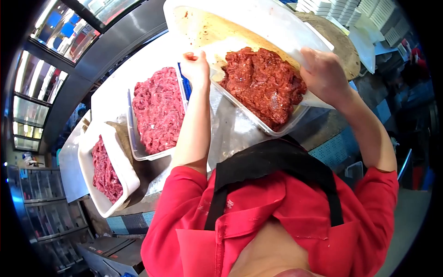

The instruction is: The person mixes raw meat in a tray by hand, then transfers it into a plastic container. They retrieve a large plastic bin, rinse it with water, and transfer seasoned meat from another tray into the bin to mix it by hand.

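A large white tub, smeared inside with orange-brown residue, is tilted towards me. Dark red marinated meat lies in a thick mass at its lower end, over a clear plastic container. My right hand grips the tub's right side. At the left side, my left hand is closed with curled fingers on the tub's edge; the fingertips are partly hidden. Just left of my left forearm stands another clear container, filled with pink-red sliced meat.
A white bin with more raw meat stands tilted at the metal table's left end. A round wooden chopping block and stacked white trays are at the back right. A glass-fronted display case runs along the left.
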`<state>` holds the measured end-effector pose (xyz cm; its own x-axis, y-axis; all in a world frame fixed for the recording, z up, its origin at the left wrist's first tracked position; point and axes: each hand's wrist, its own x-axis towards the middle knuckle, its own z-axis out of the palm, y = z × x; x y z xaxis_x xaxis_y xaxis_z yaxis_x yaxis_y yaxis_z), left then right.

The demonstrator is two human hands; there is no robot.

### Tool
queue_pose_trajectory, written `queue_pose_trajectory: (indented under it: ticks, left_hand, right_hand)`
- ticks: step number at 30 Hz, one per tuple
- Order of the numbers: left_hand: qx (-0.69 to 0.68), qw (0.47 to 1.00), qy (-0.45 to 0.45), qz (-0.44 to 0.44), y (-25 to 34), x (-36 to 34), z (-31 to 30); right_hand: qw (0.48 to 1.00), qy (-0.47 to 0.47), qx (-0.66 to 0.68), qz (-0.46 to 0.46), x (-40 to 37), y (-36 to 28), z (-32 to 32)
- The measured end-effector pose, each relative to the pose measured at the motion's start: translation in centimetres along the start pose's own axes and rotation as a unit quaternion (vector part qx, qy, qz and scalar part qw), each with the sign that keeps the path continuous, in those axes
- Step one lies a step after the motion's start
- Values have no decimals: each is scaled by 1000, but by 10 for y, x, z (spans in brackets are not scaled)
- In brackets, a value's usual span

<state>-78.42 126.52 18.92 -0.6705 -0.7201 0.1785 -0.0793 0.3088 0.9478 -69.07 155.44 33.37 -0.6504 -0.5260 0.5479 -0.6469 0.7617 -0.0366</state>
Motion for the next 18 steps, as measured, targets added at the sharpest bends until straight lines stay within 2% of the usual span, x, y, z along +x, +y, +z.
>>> queue_pose_trajectory:
  ticks: [2, 4, 6, 7, 8, 10, 11, 12, 14, 16, 18]
  left_hand:
    - [22, 994, 102, -35, -11, 22, 2]
    - [35, 991, 125, -24, -13, 41, 0]
    - [-89, 995, -9, -47, 2, 50, -9]
    - [29, 992, -80, -89, 10, 56, -15]
    - [28, 992, -84, -86, 0, 70, -12]
    - [42, 993, -112, -15, -31, 94, 2]
    - [16, 992, -127, -9, -20, 89, -1]
    - [65, 991, -111, -39, -8, 87, 0]
    - [63, 984, -152, -63, 4, 94, 1]
    - [-1, 986, -160, -46, 5, 107, 8]
    - [-150, 977, -149, 25, 21, 100, 9]
  right_hand:
    - [998, 0, 63, -18, -2, -2, -6]
    - [997, 2, 71, -29, -15, 7, -8]
    - [995, -33, 97, 14, -27, 11, -12]
    - [995, 63, 64, -47, -30, 4, -12]
    - [995, 65, 60, -43, -29, 3, -10]
    - [994, 37, 61, -78, -28, 4, -6]
    - [993, 60, 43, -97, -25, 0, -4]
    - [992, 43, 57, -103, -27, 2, -5]
    - [993, 48, 36, -105, -21, -3, -9]
    - [991, 57, 30, -114, -11, -10, -14]
    - [990, 67, 21, -124, 0, -17, -22]
